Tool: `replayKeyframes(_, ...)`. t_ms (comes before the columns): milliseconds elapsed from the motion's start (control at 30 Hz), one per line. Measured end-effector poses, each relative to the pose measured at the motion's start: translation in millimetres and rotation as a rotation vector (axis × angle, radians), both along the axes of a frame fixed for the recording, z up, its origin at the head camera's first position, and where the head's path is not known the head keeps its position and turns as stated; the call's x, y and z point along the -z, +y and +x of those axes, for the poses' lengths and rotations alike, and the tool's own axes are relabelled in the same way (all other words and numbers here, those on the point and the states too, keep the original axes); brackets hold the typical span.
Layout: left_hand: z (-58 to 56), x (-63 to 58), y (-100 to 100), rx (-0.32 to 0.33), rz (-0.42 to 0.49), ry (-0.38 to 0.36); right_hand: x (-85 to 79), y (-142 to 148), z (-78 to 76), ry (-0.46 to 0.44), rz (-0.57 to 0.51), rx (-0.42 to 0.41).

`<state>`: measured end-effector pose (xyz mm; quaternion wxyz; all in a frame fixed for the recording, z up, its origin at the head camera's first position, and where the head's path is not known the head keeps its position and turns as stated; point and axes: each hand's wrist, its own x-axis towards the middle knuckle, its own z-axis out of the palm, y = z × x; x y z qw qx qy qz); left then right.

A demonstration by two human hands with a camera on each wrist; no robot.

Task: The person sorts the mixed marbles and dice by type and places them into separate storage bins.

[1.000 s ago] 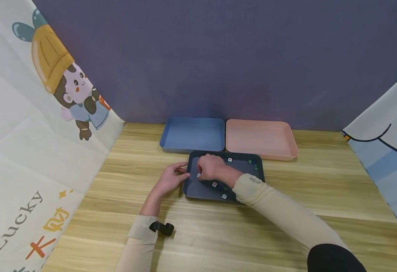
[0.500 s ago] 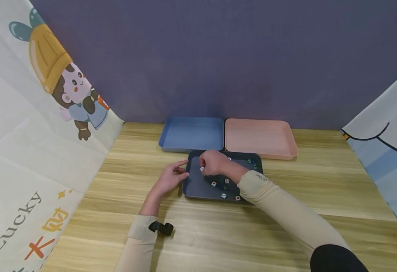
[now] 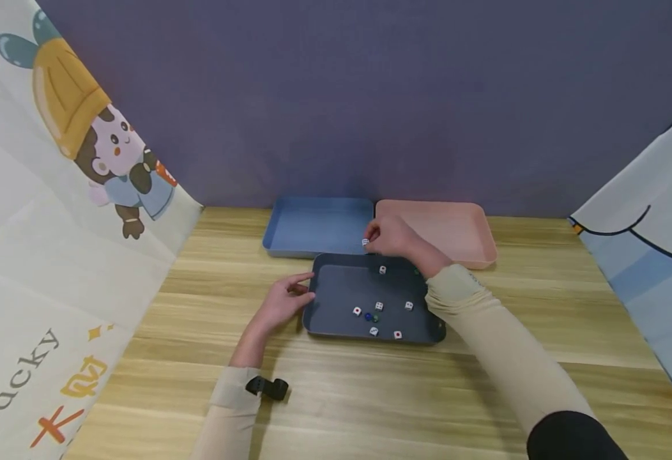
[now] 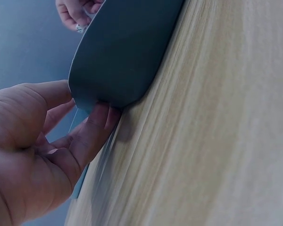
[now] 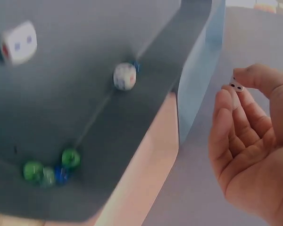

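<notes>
In the head view a dark grey tray (image 3: 336, 291) holds several white dice (image 3: 379, 306) and small green and blue beads, including a blue one (image 3: 367, 316). My left hand (image 3: 280, 303) touches the tray's left end with thumb and fingertips. Up close, the left wrist view has the fingers of this hand (image 4: 42, 141) against the tray's outer wall (image 4: 118, 52). Between thumb and fingertips, my right hand (image 3: 395, 237) pinches a white die (image 3: 365, 242) over the near right corner of the blue tray (image 3: 319, 223). That die (image 5: 235, 84) has black pips in the right wrist view.
A pink tray (image 3: 442, 230) stands right of the blue one, both behind the dark tray. Green beads (image 5: 33, 170) lie near one corner of the dark tray. All stand on a wood-grain table (image 3: 336, 396) before a purple-grey backdrop (image 3: 370, 96).
My right hand has lifted the die from the left part of the dark tray and carried it up and right to the blue tray. My left hand stays at the dark tray's end.
</notes>
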<state>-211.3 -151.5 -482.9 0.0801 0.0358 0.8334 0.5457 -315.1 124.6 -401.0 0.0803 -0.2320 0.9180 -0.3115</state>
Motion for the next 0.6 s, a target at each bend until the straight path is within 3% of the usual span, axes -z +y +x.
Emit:
replayKeyframes(267,-3.9,1.2,1.8,0.003,0.016,-0.001,-1.7,39.1,-36.2,-0.095,-0.040,0.205)
replayKeyframes(600,-2.4,0.1,4.1,-0.018,0.046,-0.022,2.3,51.1,-78.6,-0.111,0.003,0.291)
